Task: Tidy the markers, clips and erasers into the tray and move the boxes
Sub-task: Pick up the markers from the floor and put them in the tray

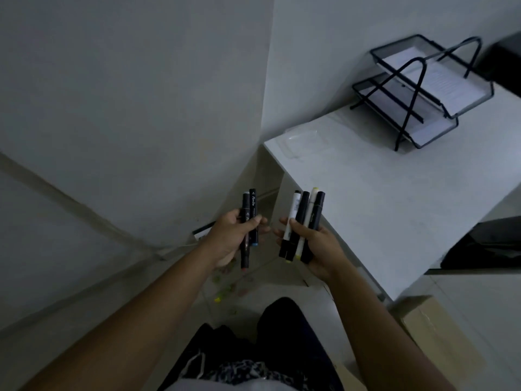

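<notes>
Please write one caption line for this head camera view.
Left hand and right hand each hold markers beside a white desk.

Office corner – stacked mesh paper tray [462, 108] on white desk [380, 210], bare walls

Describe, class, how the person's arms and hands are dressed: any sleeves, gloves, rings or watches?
Both forearms are bare up to the bottom edge of the picture, with no sleeves in view. The left hand and right hand wear no gloves. No watch or bracelet shows at either wrist, and no rings are visible on the fingers.
</notes>
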A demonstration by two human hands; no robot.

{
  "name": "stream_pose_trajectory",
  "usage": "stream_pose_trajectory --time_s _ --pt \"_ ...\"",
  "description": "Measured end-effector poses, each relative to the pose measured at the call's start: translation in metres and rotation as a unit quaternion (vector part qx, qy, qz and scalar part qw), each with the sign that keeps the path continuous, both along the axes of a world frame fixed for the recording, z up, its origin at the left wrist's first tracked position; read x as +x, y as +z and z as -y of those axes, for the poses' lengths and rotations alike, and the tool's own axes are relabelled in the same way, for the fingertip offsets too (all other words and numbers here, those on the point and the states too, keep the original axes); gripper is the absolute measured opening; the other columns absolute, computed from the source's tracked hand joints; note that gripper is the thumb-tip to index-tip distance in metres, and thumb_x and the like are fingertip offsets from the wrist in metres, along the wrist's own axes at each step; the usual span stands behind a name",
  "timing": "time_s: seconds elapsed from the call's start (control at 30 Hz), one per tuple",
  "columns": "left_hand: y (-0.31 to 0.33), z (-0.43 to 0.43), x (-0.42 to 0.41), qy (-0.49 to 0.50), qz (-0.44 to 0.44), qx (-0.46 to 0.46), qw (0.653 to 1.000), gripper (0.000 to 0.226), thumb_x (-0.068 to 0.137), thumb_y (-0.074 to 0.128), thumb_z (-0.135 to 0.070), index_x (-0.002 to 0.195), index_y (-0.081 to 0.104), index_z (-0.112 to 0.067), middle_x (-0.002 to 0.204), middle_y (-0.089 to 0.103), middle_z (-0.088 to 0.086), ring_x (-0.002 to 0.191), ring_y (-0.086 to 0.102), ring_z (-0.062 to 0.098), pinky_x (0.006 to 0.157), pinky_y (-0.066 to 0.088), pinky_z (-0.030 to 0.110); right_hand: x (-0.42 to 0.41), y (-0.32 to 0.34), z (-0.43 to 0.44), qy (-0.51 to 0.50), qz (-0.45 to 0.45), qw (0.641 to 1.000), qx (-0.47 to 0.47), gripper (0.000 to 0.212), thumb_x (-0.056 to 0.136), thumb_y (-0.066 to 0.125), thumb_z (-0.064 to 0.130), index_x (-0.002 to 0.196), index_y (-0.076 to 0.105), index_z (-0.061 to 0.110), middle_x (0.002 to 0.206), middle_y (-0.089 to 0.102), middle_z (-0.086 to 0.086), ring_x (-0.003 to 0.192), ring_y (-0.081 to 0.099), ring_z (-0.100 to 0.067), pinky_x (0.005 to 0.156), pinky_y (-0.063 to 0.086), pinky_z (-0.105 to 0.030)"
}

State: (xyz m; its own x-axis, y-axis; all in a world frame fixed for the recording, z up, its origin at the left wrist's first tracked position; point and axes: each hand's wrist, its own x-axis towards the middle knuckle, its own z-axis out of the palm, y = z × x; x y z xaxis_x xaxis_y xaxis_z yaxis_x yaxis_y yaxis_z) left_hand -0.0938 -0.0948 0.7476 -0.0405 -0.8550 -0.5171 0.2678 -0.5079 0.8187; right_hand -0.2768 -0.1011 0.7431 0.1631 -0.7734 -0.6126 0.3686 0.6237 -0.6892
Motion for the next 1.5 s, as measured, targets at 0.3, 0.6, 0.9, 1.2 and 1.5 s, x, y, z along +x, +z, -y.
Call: stream_pose_trajectory --time_s 0.3,0.6,0.9,1.2,1.5 --pt "-0.009 0.079 -0.010 0.012 -0.023 0.005 1.000 0.021 0.093 0.054 -0.006 0.111 0.055 0.005 0.099 0.068 0.016 0.085 0.070 0.022 0.069 0.061 0.035 -0.017 -0.008 0.074 -0.047 -0.004 0.999 0.018 0.022 0.092 0.060 0.009 0.113 0.053 0.009 0.113 0.065 -0.026 0.100 0.068 -0.036 0.084 0.056 -0.046" --pt "-0.026 0.189 -0.047 0.055 0.010 0.041 0.998 0.025 0.091 0.059 -0.007 0.114 0.056 0.002 0.102 0.071 0.013 0.087 0.071 0.019 0.076 0.060 0.036 -0.071 -0.025 0.228 0.033 -0.106 0.994 -0.007 0.027 0.092 0.061 0.011 0.117 0.056 0.002 0.095 0.069 -0.015 0.090 0.070 -0.029 0.081 0.057 -0.044" --pt "-0.039 0.256 -0.071 0.110 0.043 0.082 0.990 0.023 0.093 0.056 -0.006 0.113 0.056 0.006 0.101 0.068 0.017 0.081 0.071 0.019 0.073 0.061 0.036 -0.107 -0.039 0.365 0.346 -0.481 0.772 -0.232 0.021 0.089 0.061 0.022 0.107 0.061 0.012 0.089 0.064 -0.007 0.078 0.059 -0.026 0.068 0.046 -0.031" --pt "-0.054 0.275 -0.077 0.139 0.052 0.118 0.982 0.024 0.093 0.056 -0.006 0.114 0.055 0.006 0.101 0.068 0.015 0.085 0.070 0.020 0.081 0.058 0.041 -0.091 -0.068 0.421 0.599 -0.519 0.521 -0.316 0.012 0.093 0.054 0.017 0.101 0.061 0.014 0.098 0.061 -0.009 0.089 0.061 -0.028 0.070 0.043 -0.031" --pt "-0.055 0.283 -0.086 0.123 0.077 0.135 0.980 0.029 0.093 0.057 -0.007 0.119 0.053 0.003 0.107 0.068 0.016 0.096 0.069 0.024 0.086 0.056 0.046 -0.100 -0.083 0.439 0.643 -0.475 0.511 -0.314 0.016 0.094 0.054 0.020 0.110 0.054 0.016 0.091 0.058 -0.004 0.078 0.057 -0.023 0.067 0.046 -0.033"
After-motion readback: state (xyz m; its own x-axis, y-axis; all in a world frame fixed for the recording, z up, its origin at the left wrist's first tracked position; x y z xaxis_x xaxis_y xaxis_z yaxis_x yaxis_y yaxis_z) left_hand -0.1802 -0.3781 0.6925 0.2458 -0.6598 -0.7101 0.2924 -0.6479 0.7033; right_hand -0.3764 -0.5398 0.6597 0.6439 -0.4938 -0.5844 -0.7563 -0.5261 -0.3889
